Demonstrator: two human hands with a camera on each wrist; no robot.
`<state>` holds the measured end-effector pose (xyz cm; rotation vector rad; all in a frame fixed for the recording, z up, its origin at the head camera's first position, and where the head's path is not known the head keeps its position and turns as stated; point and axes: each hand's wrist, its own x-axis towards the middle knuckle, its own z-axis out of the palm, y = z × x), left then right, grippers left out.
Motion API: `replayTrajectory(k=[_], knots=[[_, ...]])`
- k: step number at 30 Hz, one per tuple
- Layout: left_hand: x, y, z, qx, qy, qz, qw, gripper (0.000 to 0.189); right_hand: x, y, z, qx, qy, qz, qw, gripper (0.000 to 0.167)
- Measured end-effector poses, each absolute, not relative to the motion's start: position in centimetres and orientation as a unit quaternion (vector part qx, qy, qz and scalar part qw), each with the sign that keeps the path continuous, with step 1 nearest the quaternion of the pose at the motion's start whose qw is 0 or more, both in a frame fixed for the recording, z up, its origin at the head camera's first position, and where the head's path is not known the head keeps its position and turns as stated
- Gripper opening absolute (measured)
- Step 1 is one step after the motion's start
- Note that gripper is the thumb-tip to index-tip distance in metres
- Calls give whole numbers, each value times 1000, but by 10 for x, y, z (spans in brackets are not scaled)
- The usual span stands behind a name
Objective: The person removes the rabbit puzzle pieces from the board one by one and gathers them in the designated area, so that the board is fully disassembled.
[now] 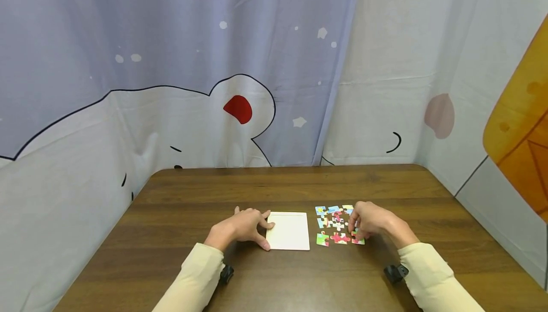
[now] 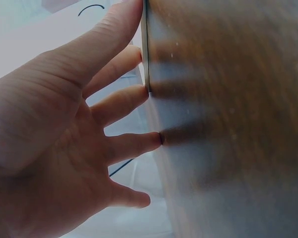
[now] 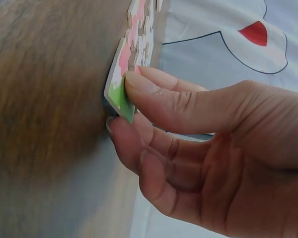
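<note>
My left hand [image 1: 246,227] rests at the left edge of a square white board [image 1: 288,231], thumb and fingers spread, their tips right at its rim. In the left wrist view the board [image 2: 145,54] shows edge-on as a thin strip beside the fingertips. To the board's right, my right hand [image 1: 374,219] reaches down over a group of jigsaw pieces [image 1: 337,224]. Its thumb and curled fingers pinch a green and pink jigsaw piece [image 3: 120,99] at the near right corner of the group. Part of the group is hidden behind that hand.
Both things lie on a dark wooden table [image 1: 205,188]. A printed curtain [image 1: 171,55] hangs right behind its far edge, and more cloth [image 1: 462,93] hangs along the right side. Black bands [image 1: 396,274] sit at both wrists.
</note>
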<state>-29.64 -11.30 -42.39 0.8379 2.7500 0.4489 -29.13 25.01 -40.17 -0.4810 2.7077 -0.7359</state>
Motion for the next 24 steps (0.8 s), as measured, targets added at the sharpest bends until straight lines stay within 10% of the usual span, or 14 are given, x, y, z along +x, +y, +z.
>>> replayTrajectory(k=[24], knots=[[-297, -114, -425, 293, 935, 160, 121, 70, -294, 255, -396, -193, 944, -250, 93, 15]])
